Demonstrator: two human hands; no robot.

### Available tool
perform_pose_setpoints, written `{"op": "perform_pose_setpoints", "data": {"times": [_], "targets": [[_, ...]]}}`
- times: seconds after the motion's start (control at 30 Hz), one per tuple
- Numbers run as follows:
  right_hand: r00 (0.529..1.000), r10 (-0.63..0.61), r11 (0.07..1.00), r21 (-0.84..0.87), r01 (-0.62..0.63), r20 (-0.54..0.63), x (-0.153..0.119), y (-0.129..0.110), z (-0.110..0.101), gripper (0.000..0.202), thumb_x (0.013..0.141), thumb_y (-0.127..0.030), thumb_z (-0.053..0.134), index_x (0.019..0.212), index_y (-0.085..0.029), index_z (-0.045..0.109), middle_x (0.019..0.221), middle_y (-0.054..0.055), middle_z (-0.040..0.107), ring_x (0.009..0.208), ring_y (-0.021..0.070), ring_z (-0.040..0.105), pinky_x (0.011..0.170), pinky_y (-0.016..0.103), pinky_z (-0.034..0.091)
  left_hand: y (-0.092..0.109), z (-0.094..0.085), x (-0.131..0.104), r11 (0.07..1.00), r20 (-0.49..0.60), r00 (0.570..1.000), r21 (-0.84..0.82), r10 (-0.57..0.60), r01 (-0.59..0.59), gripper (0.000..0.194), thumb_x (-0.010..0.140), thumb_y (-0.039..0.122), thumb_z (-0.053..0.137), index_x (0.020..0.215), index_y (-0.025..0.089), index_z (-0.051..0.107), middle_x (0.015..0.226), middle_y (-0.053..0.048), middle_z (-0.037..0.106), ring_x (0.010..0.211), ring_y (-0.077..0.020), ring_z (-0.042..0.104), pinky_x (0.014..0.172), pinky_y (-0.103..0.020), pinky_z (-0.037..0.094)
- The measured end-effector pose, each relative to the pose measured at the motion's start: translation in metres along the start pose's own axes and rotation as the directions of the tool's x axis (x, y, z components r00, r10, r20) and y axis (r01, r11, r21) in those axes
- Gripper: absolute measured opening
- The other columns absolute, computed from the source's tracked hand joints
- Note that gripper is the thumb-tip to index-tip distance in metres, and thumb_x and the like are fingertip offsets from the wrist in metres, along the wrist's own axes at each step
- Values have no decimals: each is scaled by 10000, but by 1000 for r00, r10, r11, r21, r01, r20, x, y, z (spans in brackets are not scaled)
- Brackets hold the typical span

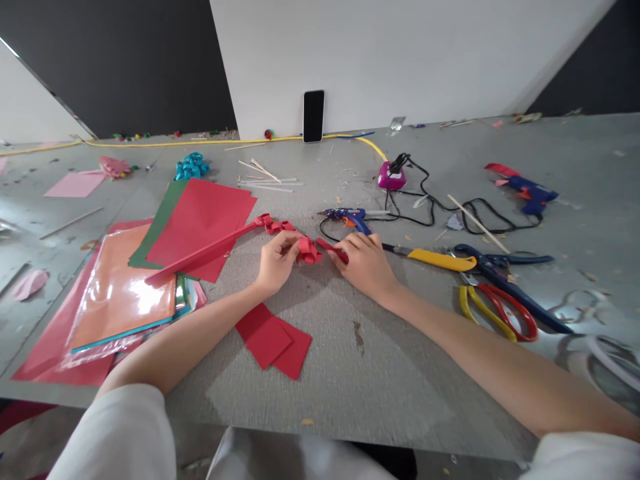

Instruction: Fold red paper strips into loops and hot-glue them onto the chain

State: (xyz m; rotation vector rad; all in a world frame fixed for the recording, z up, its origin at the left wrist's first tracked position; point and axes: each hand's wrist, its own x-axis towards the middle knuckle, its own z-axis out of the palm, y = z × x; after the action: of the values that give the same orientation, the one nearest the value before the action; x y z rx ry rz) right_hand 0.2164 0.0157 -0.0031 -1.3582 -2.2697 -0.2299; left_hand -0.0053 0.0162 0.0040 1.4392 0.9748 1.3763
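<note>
My left hand (278, 261) is closed on a looped red paper flower (309, 251), pinched between thumb and fingers. A long folded red paper strip (220, 243) runs out to the left behind that hand, with curled loops (273, 225) at its far end. In my right hand (367, 263) is a short folded red paper piece (332, 250), its tip pointing toward the flower but apart from it. Just beyond the right hand lies a blue glue gun (350, 217). Two red paper rectangles (273, 340) rest on the table below my left wrist.
Red sheets (200, 220), a green sheet (159, 230) and a plastic packet of coloured paper (125, 287) lie left. A yellow-handled cutter (440, 259), pliers (515, 290) and scissors (500, 313) lie right. Behind are a second glue gun (533, 193), a purple power block (391, 177) and a phone (313, 117).
</note>
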Motion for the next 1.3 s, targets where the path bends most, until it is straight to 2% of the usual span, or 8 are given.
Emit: {"op": "perform_pose_setpoints", "data": {"times": [0.13,0.3,0.4,0.5,0.6,0.8,1.03,1.3], "targets": [[999,-10,998,57,12,-34,1,1,-1,334,1072,-346,441,910,-193,690,888,92,675,909,255,585,864,408,372,4,2,1,1000,-6,1000,-22,-10,10,224,938,378,669,1000,164,659,775,-15,695,517,-64,568,492,-173,455],[974,51,947,321,23,-220,-1,3,-1,242,1081,-307,422,1037,-199,634,1024,124,694,999,249,652,886,398,499,8,3,1,998,-6,999,-51,-46,46,270,926,414,690,1034,175,624,744,2,688,495,-67,561,474,-175,449],[959,26,903,417,99,-284,-6,4,0,169,1072,-278,463,1088,-222,622,947,84,731,885,211,703,804,345,547,9,2,1,995,0,998,-82,-56,56,323,900,462,725,968,192,561,706,20,666,479,-67,554,458,-171,434],[952,-71,895,402,193,-299,-8,3,-1,116,1049,-251,520,1073,-243,633,847,44,733,768,196,698,752,333,560,9,2,1,994,12,998,-86,-63,64,375,886,491,742,906,205,500,662,43,626,466,-62,540,454,-164,420],[941,-136,877,404,260,-311,-6,-1,-4,123,1029,-206,540,1106,-243,628,909,54,739,824,198,710,784,340,579,11,2,1,995,37,997,-67,-72,74,384,882,501,745,883,200,507,685,30,634,470,-57,529,455,-167,417],[928,-76,859,448,246,-364,-4,-3,-6,184,982,-159,569,1140,-240,621,867,42,689,744,179,662,736,338,582,11,3,1,995,38,997,-67,-66,68,362,889,485,737,883,196,519,680,33,612,473,-60,521,462,-176,411],[934,-113,846,460,270,-340,-3,-3,-10,202,957,-135,613,1107,-248,687,956,63,712,859,195,696,804,346,592,7,3,0,999,58,998,-40,-10,13,316,916,442,711,895,193,518,693,31,603,516,-60,507,516,-178,410],[948,-84,829,507,237,-306,-3,-5,-14,209,997,-194,579,1141,-274,708,986,66,723,867,194,708,782,348,610,5,1,-3,997,119,992,60,40,-48,156,952,329,635,978,178,601,864,-40,675,759,-114,651,649,-191,489]]}}
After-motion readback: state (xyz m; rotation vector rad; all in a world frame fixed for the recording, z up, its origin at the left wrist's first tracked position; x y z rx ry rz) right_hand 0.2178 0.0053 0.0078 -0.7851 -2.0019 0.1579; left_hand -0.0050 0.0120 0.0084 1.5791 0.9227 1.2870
